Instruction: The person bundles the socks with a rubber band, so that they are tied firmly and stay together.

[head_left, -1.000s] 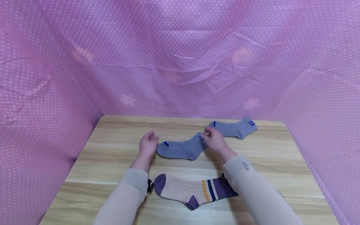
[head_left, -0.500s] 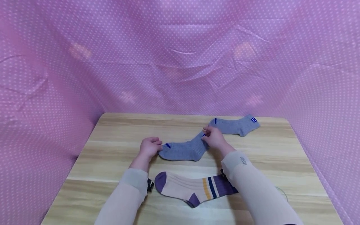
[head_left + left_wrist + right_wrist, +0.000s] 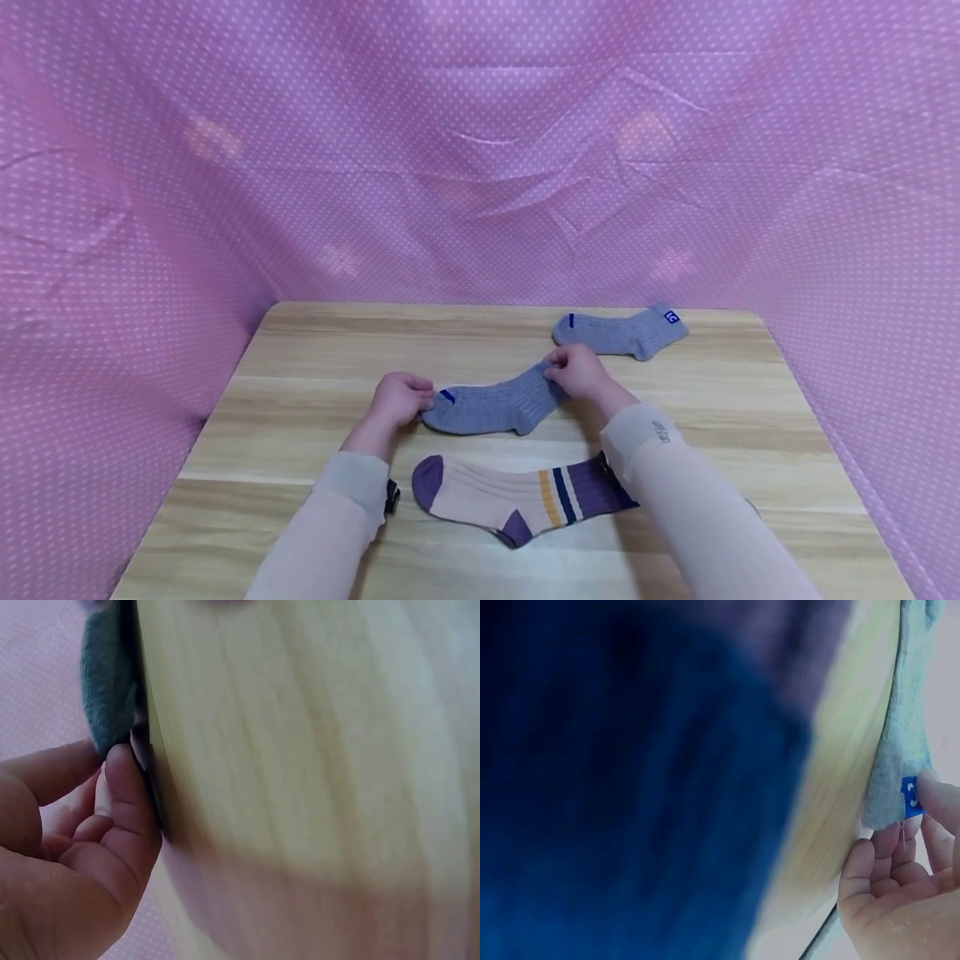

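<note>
A grey-blue sock [image 3: 487, 408] lies across the middle of the table between both hands. My left hand [image 3: 400, 400] pinches its toe end, and the left wrist view shows thumb and finger meeting on the grey fabric [image 3: 109, 682]. At the cuff, my right hand [image 3: 581, 372] grips the edge; the right wrist view has the thumb on the blue label [image 3: 910, 796] and fingers behind the cuff. Behind the right hand lies a matching grey sock [image 3: 611, 333]. Nearer the body is a cream sock [image 3: 487, 492] with purple toe and heel, its cuff end partly hidden by the right sleeve.
The wooden table [image 3: 247, 442] has rounded back corners. Pink dotted cloth [image 3: 465, 183] hangs behind it and at both sides. A dark blue and purple knit surface [image 3: 652, 787] fills much of the right wrist view, close and blurred.
My left hand has come down and right onto the sock's toe and now pinches it. The right hand's fingers have closed on the cuff, covering its label in the head view. The sock has shifted slightly right.
</note>
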{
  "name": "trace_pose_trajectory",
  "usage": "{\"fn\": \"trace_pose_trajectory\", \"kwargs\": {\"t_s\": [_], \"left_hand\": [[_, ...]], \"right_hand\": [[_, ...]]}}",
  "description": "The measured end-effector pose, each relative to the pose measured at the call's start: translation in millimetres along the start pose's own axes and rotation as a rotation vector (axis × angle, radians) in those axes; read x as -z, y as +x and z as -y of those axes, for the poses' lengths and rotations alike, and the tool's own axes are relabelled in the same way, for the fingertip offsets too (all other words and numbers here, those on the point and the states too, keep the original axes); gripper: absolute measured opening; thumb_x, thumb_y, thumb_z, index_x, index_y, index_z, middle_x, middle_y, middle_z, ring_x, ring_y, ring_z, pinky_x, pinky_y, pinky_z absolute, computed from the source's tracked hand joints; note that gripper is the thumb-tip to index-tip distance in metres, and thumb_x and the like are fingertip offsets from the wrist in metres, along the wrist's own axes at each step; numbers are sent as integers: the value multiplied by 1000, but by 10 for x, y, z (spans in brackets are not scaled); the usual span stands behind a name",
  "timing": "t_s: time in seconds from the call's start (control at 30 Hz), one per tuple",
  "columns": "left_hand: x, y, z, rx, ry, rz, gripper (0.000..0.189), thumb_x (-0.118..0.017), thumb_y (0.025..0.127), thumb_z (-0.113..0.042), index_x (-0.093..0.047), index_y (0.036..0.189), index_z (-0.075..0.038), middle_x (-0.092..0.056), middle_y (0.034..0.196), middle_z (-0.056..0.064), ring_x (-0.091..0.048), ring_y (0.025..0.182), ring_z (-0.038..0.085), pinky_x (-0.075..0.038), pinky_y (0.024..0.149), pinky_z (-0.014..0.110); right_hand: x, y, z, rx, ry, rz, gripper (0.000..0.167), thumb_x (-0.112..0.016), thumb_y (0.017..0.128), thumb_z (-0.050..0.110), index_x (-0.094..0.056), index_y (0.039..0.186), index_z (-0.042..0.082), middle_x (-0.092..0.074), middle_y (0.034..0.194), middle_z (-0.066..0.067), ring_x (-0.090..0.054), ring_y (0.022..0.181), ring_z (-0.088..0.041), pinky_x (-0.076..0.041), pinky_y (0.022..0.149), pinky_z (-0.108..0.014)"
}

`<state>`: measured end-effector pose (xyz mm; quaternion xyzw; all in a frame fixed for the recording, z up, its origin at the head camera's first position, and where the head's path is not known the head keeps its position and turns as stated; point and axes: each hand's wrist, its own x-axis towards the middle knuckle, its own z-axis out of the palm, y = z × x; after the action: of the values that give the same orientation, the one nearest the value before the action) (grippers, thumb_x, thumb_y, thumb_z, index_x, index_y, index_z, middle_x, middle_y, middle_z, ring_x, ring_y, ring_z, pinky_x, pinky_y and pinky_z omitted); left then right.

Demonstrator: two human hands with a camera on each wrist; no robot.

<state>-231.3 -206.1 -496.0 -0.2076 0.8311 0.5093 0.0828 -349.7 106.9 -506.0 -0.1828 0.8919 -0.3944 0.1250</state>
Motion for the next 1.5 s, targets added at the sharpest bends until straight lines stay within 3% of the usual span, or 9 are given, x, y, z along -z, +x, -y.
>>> {"fn": "trace_pose_trajectory", "kwargs": {"t_s": [0.13, 0.37, 0.6, 0.77, 0.87, 1.0, 1.07, 1.27, 1.5], "left_hand": [[3, -42, -25, -45, 106, 39, 24, -72, 93, 4, -76, 116, 8, -77, 110, 19, -63, 70, 13, -53, 59, 24], [-30, -77, -27, -135, 244, 36, 19, -70, 99, -4, -79, 112, 5, -77, 105, 16, -67, 82, 20, -54, 68, 27], [-47, -87, 1, -190, 245, -8, 18, -67, 100, -6, -80, 107, 3, -78, 104, 14, -69, 96, 28, -55, 85, 38], [-65, -127, -6, -212, 213, -39, 19, -65, 103, -10, -79, 111, 1, -77, 112, 16, -69, 111, 34, -53, 100, 49], [-87, -163, -12, -216, 126, -75, 19, -66, 104, -10, -78, 116, 0, -77, 113, 16, -72, 100, 33, -59, 90, 48], [-110, -205, -24, -235, -37, -108, 21, -67, 103, -6, -76, 120, 2, -77, 107, 16, -68, 75, 19, -61, 66, 36], [-106, -229, -26, -253, -81, -116, 21, -68, 102, -5, -76, 121, 2, -77, 106, 15, -66, 75, 13, -60, 65, 31], [-77, -347, -51, -277, -140, -129, 20, -70, 101, -4, -77, 119, 2, -77, 108, 16, -67, 79, 10, -59, 64, 25], [-98, -535, -92, -308, -128, -97, 19, -70, 100, 0, -77, 117, 5, -77, 109, 19, -66, 71, 11, -60, 60, 28]], "right_hand": [[50, -45, -39, 12, -6, -10, 16, -74, 96, 2, -77, 109, -6, -74, 101, -13, -66, 98, -28, -56, 93, -45], [136, -146, -58, 13, 16, -7, 13, -73, 97, 2, -76, 108, -3, -73, 100, -12, -64, 93, -25, -55, 84, -38], [222, -278, -50, -12, 35, -8, 14, -73, 98, 5, -75, 112, 0, -75, 102, -12, -68, 91, -22, -55, 75, -33], [281, -411, -15, -29, 89, -6, 23, -73, 99, 5, -73, 122, 0, -77, 101, -13, -70, 88, -21, -54, 67, -31], [311, -495, 7, -40, 126, 0, 32, -72, 100, 6, -69, 132, 0, -78, 100, -12, -69, 84, -19, -54, 63, -31], [361, -608, 37, -31, 169, -16, 39, -72, 101, 6, -67, 139, 2, -79, 99, -11, -69, 78, -17, -56, 61, -32], [386, -657, 49, -16, 187, -21, 39, -72, 100, 5, -67, 139, 2, -79, 97, -11, -68, 75, -16, -57, 60, -31], [469, -773, 63, 9, 245, -1, 36, -71, 100, 3, -68, 136, -1, -79, 94, -11, -66, 69, -15, -56, 56, -30], [518, -967, 10, 10, 274, 35, 37, -71, 100, 3, -66, 136, -6, -77, 87, -9, -60, 61, -13, -55, 54, -31]]}}
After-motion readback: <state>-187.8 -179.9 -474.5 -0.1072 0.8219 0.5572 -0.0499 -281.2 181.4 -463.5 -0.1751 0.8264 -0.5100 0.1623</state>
